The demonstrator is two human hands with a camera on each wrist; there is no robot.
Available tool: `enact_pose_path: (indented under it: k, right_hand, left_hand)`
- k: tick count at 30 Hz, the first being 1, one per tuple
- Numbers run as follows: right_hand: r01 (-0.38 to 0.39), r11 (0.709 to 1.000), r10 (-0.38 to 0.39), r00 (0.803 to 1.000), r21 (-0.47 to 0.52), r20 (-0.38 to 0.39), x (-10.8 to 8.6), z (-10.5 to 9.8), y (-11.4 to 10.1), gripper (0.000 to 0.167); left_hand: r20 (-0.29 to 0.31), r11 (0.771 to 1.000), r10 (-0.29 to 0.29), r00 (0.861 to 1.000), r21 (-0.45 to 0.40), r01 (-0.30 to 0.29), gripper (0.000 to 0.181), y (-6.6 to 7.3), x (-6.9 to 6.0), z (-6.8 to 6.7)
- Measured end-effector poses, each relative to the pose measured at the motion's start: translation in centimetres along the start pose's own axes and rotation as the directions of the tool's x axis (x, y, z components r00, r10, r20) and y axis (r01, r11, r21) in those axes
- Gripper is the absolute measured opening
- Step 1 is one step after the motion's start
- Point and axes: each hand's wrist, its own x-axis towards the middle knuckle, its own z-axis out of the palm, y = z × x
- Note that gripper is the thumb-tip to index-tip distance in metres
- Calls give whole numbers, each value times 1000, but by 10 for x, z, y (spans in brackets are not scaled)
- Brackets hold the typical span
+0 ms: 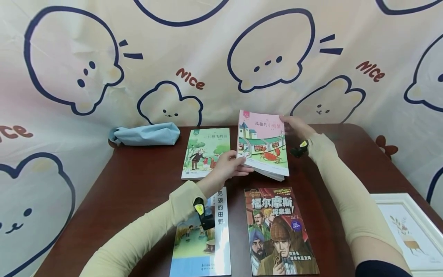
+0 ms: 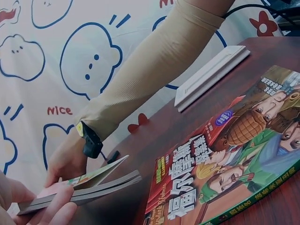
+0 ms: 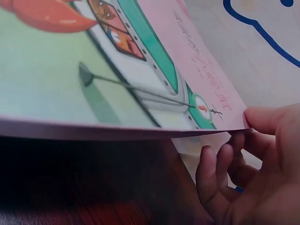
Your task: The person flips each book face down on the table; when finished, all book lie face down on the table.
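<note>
A pink book (image 1: 263, 142) with a red crab on its cover is held tilted above the back of the table. My left hand (image 1: 228, 167) grips its lower left corner, thumb on the cover and fingers beneath; the left wrist view shows its pages (image 2: 101, 187) slightly parted. At the upper right corner my right hand (image 1: 298, 126) pinches the cover between thumb and fingers, as the right wrist view shows. A green book (image 1: 207, 150) lies to the left, partly behind my left hand. Nearer lie a detective comic book (image 1: 280, 231) and a blue-and-green book (image 1: 197, 252), partly covered by my left forearm.
A light blue pouch (image 1: 145, 134) lies at the table's back left corner. On the right side rests a white picture frame (image 1: 408, 231). A patterned cloth hangs behind the dark brown table (image 1: 131, 173).
</note>
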Motion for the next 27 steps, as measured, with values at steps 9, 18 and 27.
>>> enact_pose_path:
  k: [9,18,27]
  right_hand:
    - [53,998,-53,998,-33,-12,2,-2,6,56]
    - [56,997,-56,998,-58,-6,4,-3,2,55]
    - [9,998,-11,999,-65,-36,-1,-4,-1,58]
  left_hand:
    - [12,999,32,999,31,-32,22,-5,-1,2]
    - [-3,991,108,994,83,-108,21,-2,-4,-2]
    - [-17,986,122,992,121,-119,25,0,-3,-1]
